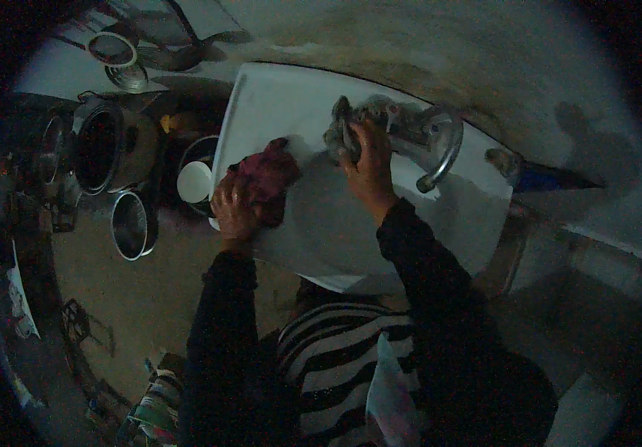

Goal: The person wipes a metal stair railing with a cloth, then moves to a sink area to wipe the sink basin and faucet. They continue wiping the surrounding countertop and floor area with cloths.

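Observation:
A white sink (265,92) with a curved metal faucet (448,162) lies before me. At the left side of the sink, my left hand (235,207) is closed on a wet-looking dark red cloth (269,173), which is bunched up on the white surface. My right hand (370,162) grips a crumpled grey cloth (343,137) near the back of the sink, just left of the faucet. The faucet's base is partly hidden by more greyish material, which is too dark to tell apart from the cloth. A small brownish item (501,159) rests at the sink's right back corner.
Left of the sink are a dark round container with a white bowl (194,181), a large metal pot (100,148) and a rimmed metal vessel (130,225). Rimmed containers (111,50) stand on a pale surface at the upper left. A stained wall (410,50) rises behind the sink.

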Tool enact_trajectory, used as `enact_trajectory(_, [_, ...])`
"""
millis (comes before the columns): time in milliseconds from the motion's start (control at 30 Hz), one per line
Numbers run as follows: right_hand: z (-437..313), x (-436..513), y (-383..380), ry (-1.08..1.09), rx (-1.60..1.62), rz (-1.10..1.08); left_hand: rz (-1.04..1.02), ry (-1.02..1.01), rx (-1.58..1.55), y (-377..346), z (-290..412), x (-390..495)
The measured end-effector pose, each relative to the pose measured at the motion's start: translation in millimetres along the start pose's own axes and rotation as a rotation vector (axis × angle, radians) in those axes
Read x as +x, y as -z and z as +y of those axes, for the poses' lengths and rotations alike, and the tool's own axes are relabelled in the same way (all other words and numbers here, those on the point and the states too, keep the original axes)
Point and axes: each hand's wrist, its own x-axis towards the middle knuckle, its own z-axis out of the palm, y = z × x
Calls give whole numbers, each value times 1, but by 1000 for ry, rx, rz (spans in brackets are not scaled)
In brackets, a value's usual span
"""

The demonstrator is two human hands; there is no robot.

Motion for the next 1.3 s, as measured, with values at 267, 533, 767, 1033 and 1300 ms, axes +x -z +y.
enact_trajectory(267, [-38, -19, -74, 213, -57, -309, 84, -38, -31, 0, 22, 15])
enact_trajectory(533, [1, -1, -32, 219, -170, -208, -158, 275, -399, 26, 33, 26])
enact_trajectory(767, [-10, 88, -69, 96, -236, 73, -5, 6, -63, 9, 27, 12])
enact_trajectory(1033, [-94, 110, -156, 356, 190, -22, 9, -12, -115, 23, 36, 21])
enact_trajectory(1300, [-31, 74, -92, 315, -170, -30, 13, 31, -143, 21, 39, 22])
